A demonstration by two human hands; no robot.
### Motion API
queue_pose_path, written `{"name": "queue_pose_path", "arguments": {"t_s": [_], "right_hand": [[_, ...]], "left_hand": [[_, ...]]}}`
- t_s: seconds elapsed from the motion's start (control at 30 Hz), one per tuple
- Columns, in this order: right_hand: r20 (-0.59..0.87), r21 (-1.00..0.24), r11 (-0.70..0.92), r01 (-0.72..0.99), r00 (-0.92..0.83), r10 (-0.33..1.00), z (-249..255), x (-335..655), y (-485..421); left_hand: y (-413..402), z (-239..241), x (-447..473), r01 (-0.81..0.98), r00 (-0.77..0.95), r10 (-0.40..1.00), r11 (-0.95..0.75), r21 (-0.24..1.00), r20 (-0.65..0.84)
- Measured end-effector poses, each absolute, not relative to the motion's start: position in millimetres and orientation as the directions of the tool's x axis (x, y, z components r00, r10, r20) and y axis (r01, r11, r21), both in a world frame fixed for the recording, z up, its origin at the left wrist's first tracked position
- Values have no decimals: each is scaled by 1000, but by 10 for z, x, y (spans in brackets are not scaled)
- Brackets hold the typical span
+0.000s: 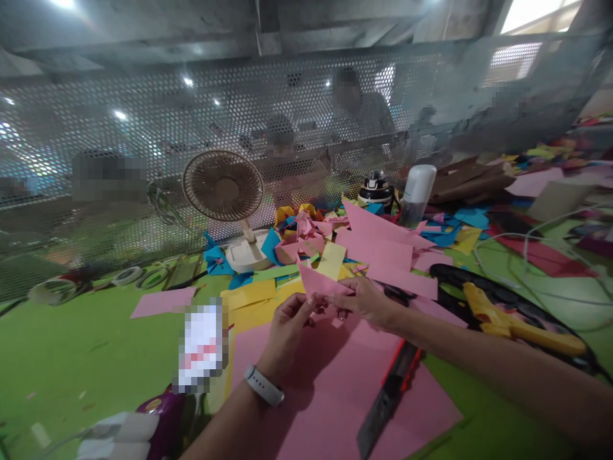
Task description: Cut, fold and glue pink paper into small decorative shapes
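We see the paper, a pointed pink piece, raised just above a larger pink sheet, between the two hands and in front of the pile of coloured scraps. The left hand is mostly closed, thumb and fingertips pinching the lower edge of the paper. The right hand is also nearly closed, its thumb and fingers gripping the same piece farther along, toward its right corner. The fingertips almost meet; we think this close double pinch steadies the thin paper where the fingers press, while its point stands free above them. Exactly how each finger bears on it is too blurred for us to tell.

We take the sheet to lie flat under the hands as a smooth surface over the green table. The cutter rests aslant on it, below the right forearm, probably put down to free both hands yet left within easy reach. Farther right, a yellow glue gun lies on a black tray, perhaps to spare the table. Behind the scraps the fan faces us, likely aimed for air; whether it runs, we cannot say.
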State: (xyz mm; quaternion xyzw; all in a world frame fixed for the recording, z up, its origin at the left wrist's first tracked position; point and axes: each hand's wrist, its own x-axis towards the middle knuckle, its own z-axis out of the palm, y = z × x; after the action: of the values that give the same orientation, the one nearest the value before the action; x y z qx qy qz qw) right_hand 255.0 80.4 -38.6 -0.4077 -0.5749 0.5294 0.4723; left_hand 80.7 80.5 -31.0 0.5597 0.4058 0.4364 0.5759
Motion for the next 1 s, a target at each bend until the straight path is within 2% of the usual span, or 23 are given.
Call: {"name": "queue_pose_path", "arguments": {"t_s": [0.1,0.23,0.37,0.5,0.63,1.0], "right_hand": [[119,-991,131,41,-218,969,-356,2560,795],[115,-989,134,56,-262,958,-320,2567,790],[128,-986,151,67,-271,954,-293,2579,792],[133,-985,160,69,-299,945,-278,2598,800],[125,-987,149,52,-320,939,-296,2607,814],[77,-996,85,8,-345,936,-306,2599,846]], "left_hand": [[803,-306,809,-124,255,967,50,991,-17],[828,-329,799,-197,247,966,122,973,-71],[862,-371,771,-132,305,946,157,979,-111],[871,-385,756,-70,269,962,67,995,-45],[860,-347,756,-89,276,961,30,996,-4],[826,-251,766,-25,346,936,79,997,-66]]}}
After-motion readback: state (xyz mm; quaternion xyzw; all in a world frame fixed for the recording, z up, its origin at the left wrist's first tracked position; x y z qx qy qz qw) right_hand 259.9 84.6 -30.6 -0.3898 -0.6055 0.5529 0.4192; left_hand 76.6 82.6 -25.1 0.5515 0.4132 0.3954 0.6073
